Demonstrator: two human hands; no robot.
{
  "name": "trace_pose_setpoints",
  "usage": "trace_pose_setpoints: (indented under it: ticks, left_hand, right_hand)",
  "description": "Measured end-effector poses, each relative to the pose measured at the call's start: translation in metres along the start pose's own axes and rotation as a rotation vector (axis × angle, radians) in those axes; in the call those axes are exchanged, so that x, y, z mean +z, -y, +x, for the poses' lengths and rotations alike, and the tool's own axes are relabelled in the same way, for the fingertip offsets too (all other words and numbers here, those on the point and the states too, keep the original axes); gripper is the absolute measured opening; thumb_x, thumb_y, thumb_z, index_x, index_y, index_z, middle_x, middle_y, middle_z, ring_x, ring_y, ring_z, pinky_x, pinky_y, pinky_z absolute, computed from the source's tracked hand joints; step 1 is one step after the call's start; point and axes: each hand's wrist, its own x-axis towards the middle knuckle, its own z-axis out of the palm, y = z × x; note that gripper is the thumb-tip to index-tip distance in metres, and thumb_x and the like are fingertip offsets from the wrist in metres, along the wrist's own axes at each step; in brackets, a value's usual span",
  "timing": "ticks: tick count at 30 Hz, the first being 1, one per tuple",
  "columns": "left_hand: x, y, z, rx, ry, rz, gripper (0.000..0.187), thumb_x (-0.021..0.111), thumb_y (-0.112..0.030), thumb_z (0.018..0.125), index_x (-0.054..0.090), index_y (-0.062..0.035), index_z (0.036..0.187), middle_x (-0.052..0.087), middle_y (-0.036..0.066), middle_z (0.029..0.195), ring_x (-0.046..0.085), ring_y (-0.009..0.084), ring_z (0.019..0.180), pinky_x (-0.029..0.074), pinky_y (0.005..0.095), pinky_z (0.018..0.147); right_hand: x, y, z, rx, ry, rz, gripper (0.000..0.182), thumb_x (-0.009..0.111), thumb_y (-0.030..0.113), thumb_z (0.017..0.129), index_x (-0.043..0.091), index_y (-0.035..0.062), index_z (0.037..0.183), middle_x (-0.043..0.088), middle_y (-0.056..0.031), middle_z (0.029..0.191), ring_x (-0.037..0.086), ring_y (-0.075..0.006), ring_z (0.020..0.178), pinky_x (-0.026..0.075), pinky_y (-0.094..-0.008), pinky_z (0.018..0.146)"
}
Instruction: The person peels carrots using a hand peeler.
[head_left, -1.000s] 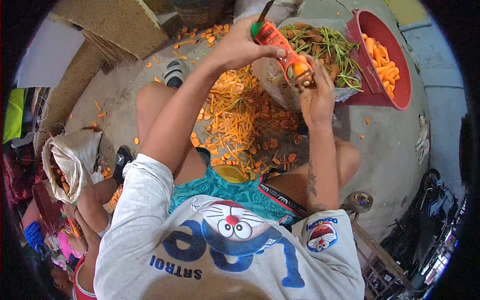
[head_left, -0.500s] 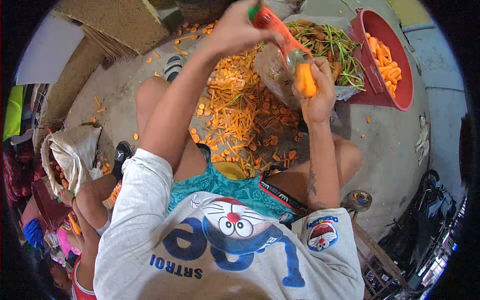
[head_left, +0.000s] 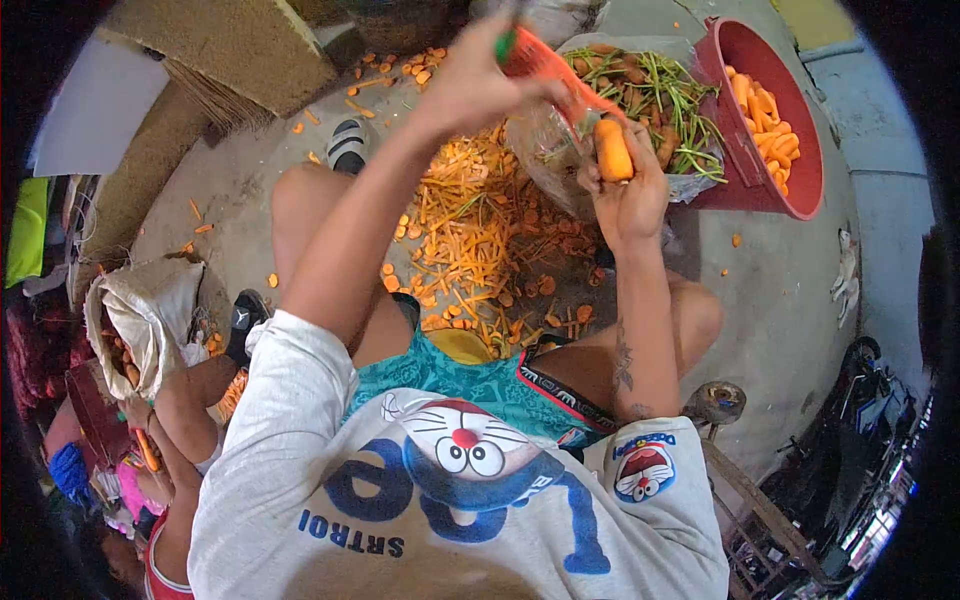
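My left hand [head_left: 475, 88] is closed around a red-orange peeler [head_left: 548, 68] with a green end, blurred by motion. The peeler's lower end reaches close to the top of a peeled carrot [head_left: 613, 152]. My right hand [head_left: 640, 195] grips this short, thick carrot, its tip pointing towards me and the fingers behind it. Just beyond my right hand, a clear plastic bag [head_left: 540, 150] holds unpeeled carrots with green stems [head_left: 665, 90]. Orange peelings [head_left: 460, 215] lie heaped on the floor between my legs.
A red tub [head_left: 712, 130], tilted at the right, contains peeled carrots [head_left: 765, 130]. At the left, another person's hand [head_left: 135, 410] is near a carrot, beside a white sack [head_left: 150, 320]. A metal frame [head_left: 760, 500] and a motorcycle [head_left: 870, 430] stand at lower right.
The carrot in my right hand has turned more upright and shows its rounded end. My left hand and the peeler have shifted slightly left. The other person's hand at the left has moved slightly.
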Motion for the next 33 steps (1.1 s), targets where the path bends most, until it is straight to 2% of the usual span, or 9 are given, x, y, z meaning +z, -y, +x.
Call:
trace_pose_setpoints:
  ticks: [3,6,11,19,22,24,26,27,33]
  left_hand:
    - [0.009,-0.021,-0.007,0.056,0.073,0.020,0.048,0.094,-0.022,0.072,0.063,-0.0039,0.104,0.072,0.003,0.093,0.067,0.0115,0.084,0.056,0.0302,0.078]
    - [-0.016,-0.012,0.011,-0.048,0.063,-0.111,0.041,0.091,-0.019,0.075,0.062,-0.0028,0.099,0.071,0.003,0.090,0.066,0.0092,0.082,0.056,0.0297,0.076]
    - [0.018,-0.019,-0.013,0.161,0.112,-0.055,0.041,0.092,-0.017,0.074,0.062,-0.0034,0.099,0.070,0.000,0.087,0.065,0.0084,0.081,0.055,0.0288,0.075]
    - [-0.003,-0.017,-0.002,-0.069,0.010,-0.086,0.039,0.090,-0.016,0.077,0.061,-0.0053,0.100,0.069,0.001,0.088,0.065,0.0093,0.083,0.054,0.0290,0.077]
    - [0.021,-0.022,-0.020,0.228,0.050,0.042,0.040,0.091,-0.016,0.076,0.061,-0.0064,0.101,0.067,0.000,0.087,0.063,0.0084,0.082,0.054,0.0289,0.077]
    - [0.003,-0.010,-0.005,0.092,0.125,0.060,0.044,0.092,-0.016,0.074,0.061,-0.0063,0.104,0.066,0.000,0.088,0.060,0.0076,0.084,0.053,0.0291,0.078]
    - [-0.015,-0.013,0.013,0.101,-0.041,0.141,0.025,0.080,-0.014,0.089,0.058,-0.0053,0.099,0.064,0.003,0.085,0.063,0.0138,0.073,0.052,0.0321,0.066]
    - [-0.013,-0.012,0.006,-0.027,-0.044,-0.068,0.048,0.091,-0.023,0.071,0.064,-0.0013,0.105,0.072,0.009,0.086,0.067,0.0181,0.078,0.055,0.0344,0.076]
    - [0.010,-0.018,-0.006,0.154,0.053,0.077,0.041,0.090,-0.018,0.077,0.060,-0.0055,0.102,0.065,0.000,0.088,0.061,0.0089,0.081,0.052,0.0273,0.077]
  right_hand:
    - [0.012,-0.004,-0.002,-0.131,-0.241,-0.037,0.019,0.049,0.029,0.103,0.053,0.0119,0.108,0.059,-0.0047,0.099,0.047,-0.0116,0.067,0.033,-0.0238,0.052]
    - [-0.002,0.005,-0.008,-0.086,0.031,-0.063,0.017,0.048,0.029,0.102,0.053,0.0133,0.109,0.060,-0.0036,0.098,0.051,-0.0121,0.068,0.035,-0.0240,0.052]
    - [0.005,-0.001,0.002,-0.103,-0.294,-0.027,0.019,0.051,0.028,0.100,0.054,0.0115,0.107,0.061,-0.0046,0.090,0.048,-0.0098,0.061,0.036,-0.0242,0.051]
    - [0.007,0.003,-0.002,-0.046,-0.099,-0.013,0.018,0.047,0.027,0.103,0.052,0.0108,0.107,0.058,-0.0042,0.087,0.047,-0.0108,0.059,0.036,-0.0237,0.051]
    - [0.005,-0.004,0.002,-0.118,-0.292,-0.012,0.019,0.045,0.028,0.104,0.052,0.0105,0.108,0.057,-0.0047,0.087,0.045,-0.0114,0.059,0.035,-0.0251,0.051]
    - [0.003,-0.001,-0.007,-0.096,-0.144,-0.160,0.019,0.045,0.028,0.104,0.053,0.0106,0.107,0.057,-0.0047,0.089,0.046,-0.0122,0.059,0.035,-0.0262,0.051]
    - [0.001,0.001,-0.008,-0.101,-0.080,-0.111,0.019,0.046,0.028,0.103,0.053,0.0112,0.108,0.058,-0.0041,0.090,0.046,-0.0121,0.060,0.034,-0.0261,0.051]
    - [0.001,0.002,-0.008,-0.060,-0.089,-0.053,0.018,0.047,0.027,0.103,0.053,0.0111,0.108,0.058,-0.0040,0.090,0.046,-0.0120,0.060,0.034,-0.0260,0.051]
    - [0.010,0.004,-0.009,-0.072,-0.183,-0.025,0.015,0.048,0.025,0.102,0.053,0.0115,0.105,0.058,-0.0049,0.090,0.047,-0.0116,0.062,0.034,-0.0257,0.051]
